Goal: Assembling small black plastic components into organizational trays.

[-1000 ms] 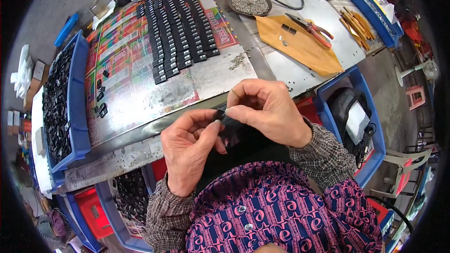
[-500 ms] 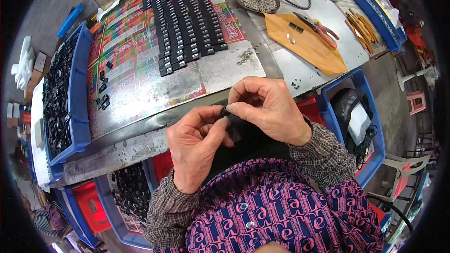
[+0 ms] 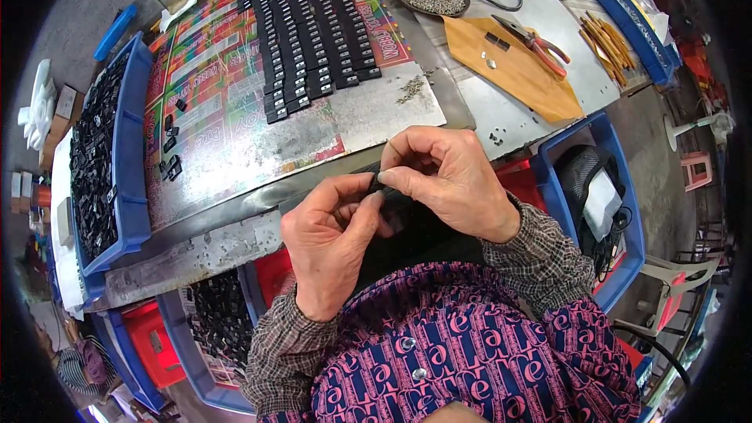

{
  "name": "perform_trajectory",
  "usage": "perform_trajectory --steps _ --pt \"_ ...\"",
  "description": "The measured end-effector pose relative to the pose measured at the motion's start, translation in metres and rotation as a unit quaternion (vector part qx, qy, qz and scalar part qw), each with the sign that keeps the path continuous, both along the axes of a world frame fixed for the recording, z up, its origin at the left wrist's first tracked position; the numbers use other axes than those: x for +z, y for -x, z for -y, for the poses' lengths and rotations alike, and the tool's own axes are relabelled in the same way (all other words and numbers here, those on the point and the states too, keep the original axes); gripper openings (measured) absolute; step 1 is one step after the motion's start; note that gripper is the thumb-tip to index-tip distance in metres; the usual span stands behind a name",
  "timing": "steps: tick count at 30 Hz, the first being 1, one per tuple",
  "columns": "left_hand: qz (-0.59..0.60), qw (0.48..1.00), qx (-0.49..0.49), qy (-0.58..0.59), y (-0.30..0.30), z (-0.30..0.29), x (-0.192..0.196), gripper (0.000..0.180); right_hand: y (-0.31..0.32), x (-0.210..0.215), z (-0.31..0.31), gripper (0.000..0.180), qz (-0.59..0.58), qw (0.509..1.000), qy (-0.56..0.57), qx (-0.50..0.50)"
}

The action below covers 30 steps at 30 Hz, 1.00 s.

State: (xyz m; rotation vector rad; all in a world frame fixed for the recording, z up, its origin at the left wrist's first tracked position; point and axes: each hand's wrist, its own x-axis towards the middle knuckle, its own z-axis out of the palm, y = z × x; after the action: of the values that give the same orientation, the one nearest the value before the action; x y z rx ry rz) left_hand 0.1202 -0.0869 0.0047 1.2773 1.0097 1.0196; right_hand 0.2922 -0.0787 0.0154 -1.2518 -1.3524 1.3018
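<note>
A grey metal worktop (image 3: 501, 113) fills the upper half under even daylight, with a bright printed sheet (image 3: 227, 121) laid over its left part. At nine o'clock a blue bin (image 3: 129, 157) sits on its edge. Bare grey concrete floor (image 3: 70, 8) shows at eleven o'clock. At three o'clock a blue crate (image 3: 627, 211) stands beside the worktop, with a pink stool (image 3: 693, 168) beyond it. Red and blue crates (image 3: 153, 337) sit underneath at seven o'clock.

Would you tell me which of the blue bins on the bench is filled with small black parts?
The long blue bin at the bench's left edge; the far-right blue tray holds yellowish sticks.
</note>
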Motion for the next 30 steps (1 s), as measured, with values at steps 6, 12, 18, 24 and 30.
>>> perform_trajectory --steps 6,12,18,24,30 --pt "-0.020 1.000 0.011 -0.007 -0.003 -0.001 -0.001 0.016 0.003 -0.008 0.000 0.005 0.021 0.999 -0.047 -0.011" --pt "-0.010 0.999 0.041 -0.014 -0.006 -0.001 0.001 0.013 0.009 -0.008 0.007 0.006 0.071 0.986 -0.141 -0.051" --pt "-0.018 0.997 0.064 -0.025 -0.003 -0.003 -0.004 0.011 0.013 -0.007 0.009 0.009 0.123 0.970 -0.203 -0.059" --pt "-0.028 0.996 0.071 -0.044 -0.001 -0.005 -0.001 0.008 0.015 -0.010 0.009 0.011 0.131 0.957 -0.251 -0.067" --pt "-0.007 0.999 0.051 -0.003 0.004 -0.009 0.000 0.006 0.012 -0.011 0.004 0.020 0.154 0.947 -0.275 -0.056"
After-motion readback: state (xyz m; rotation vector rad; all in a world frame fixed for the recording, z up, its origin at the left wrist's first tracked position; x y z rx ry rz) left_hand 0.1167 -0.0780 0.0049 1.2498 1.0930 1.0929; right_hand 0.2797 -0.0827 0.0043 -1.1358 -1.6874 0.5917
